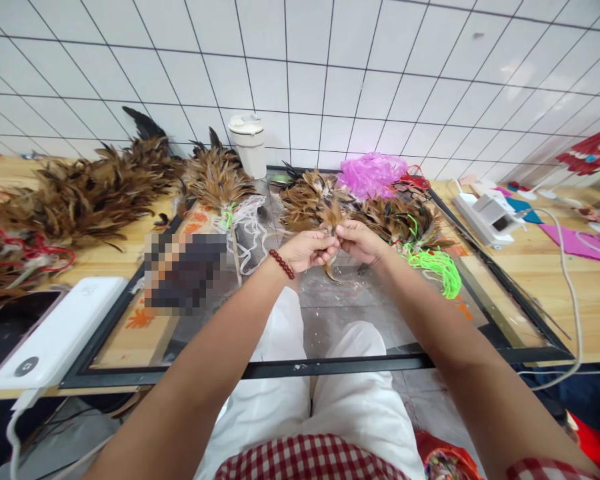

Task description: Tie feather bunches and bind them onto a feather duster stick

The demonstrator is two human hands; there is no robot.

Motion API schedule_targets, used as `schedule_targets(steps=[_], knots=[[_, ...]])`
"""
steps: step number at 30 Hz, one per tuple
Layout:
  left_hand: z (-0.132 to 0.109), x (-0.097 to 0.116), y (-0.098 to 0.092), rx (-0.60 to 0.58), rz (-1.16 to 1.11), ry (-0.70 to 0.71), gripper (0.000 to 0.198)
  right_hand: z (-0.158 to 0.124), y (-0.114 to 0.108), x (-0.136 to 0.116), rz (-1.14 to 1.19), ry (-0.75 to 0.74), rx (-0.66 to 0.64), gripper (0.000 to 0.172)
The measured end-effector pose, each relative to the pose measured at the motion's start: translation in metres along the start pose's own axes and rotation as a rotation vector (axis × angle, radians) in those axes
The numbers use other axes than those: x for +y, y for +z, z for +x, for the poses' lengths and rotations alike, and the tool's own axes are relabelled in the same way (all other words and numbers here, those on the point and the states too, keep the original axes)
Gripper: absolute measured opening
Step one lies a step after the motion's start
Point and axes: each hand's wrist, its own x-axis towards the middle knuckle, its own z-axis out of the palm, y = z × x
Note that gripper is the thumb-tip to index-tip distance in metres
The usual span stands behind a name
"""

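My left hand (307, 250) and my right hand (361, 240) meet over the glass worktop (340, 300), both pinched on a small bunch of brown feathers (331, 220) that sticks up between the fingers. A dark bead bracelet (282, 264) circles my left wrist. Just behind the hands lies a loose pile of brown feathers (310, 197), and a neon green string (437, 267) trails beside my right wrist.
Feather dusters (95, 193) lie along the left of the wooden bench. A white lidded cup (250, 143) stands by the tiled wall, pink plastic (370, 175) behind the pile. A white power bank (60, 333) sits at left, a white device with cable (487, 217) at right.
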Motion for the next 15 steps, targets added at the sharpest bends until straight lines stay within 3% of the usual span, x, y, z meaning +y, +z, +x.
schedule_targets(steps=[3, 8, 11, 15], knots=[[-0.001, 0.0, -0.002, -0.062, -0.016, -0.039, 0.015, -0.001, -0.001, -0.004, 0.006, -0.014, 0.004, 0.039], [-0.003, 0.003, 0.003, -0.036, -0.019, 0.057, 0.021, 0.003, 0.003, -0.005, -0.068, -0.081, 0.236, 0.036], [-0.002, 0.002, 0.009, 0.043, 0.038, 0.081, 0.022, 0.005, 0.003, -0.005, -0.126, -0.118, 0.315, 0.035], [0.005, -0.006, 0.016, 0.247, 0.25, 0.143, 0.016, 0.005, 0.005, -0.004, -0.236, -0.143, 0.305, 0.034]])
